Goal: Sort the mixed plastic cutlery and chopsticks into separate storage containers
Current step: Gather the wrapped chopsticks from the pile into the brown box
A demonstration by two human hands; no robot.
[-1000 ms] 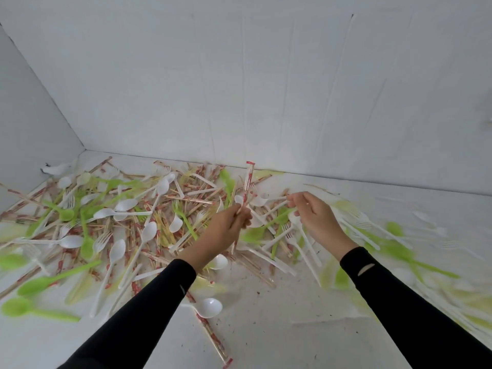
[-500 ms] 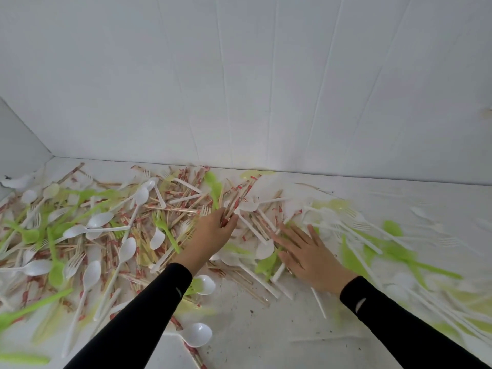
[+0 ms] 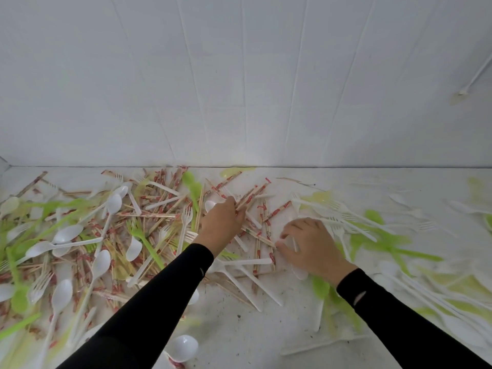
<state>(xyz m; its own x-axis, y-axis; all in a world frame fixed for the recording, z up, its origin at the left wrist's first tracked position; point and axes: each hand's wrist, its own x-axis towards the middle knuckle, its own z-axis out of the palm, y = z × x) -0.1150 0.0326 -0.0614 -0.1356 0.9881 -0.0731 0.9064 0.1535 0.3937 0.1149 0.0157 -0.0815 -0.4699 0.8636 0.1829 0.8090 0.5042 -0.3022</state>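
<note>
At the far left of the desk (image 3: 239, 323), the heap is at its thickest: white spoons (image 3: 66, 233), green forks (image 3: 145, 241) and paper-sleeved sticks lie crossed over one another.

Toward the middle, the left hand (image 3: 221, 225) reaches into the pile, and its grip is closed round a few wrapped chopsticks (image 3: 250, 198) that fan up and to the right from its fingers. A second ago this hand held a single wrapped stick upright above the heap. Half a second ago it lay spread on the pile. It has now come down and gathered several at once.

Just to its right, the right hand (image 3: 311, 246) was flat on the cutlery half a second ago. It now arches with its fingers curled down onto the pile, beside the lower ends of more wrapped sticks. A thin white handle shows between the fingers, but I cannot tell whether the grip has actually caught anything.

Further right, white forks (image 3: 343, 217) and green pieces trail off into blur.

The change suggests a shift from picking single items to collecting chopsticks in bunches, which should speed the sorting. No storage container is in view, and nearly all the cutlery is unsorted, so the task looks to be at an early stage.
</note>
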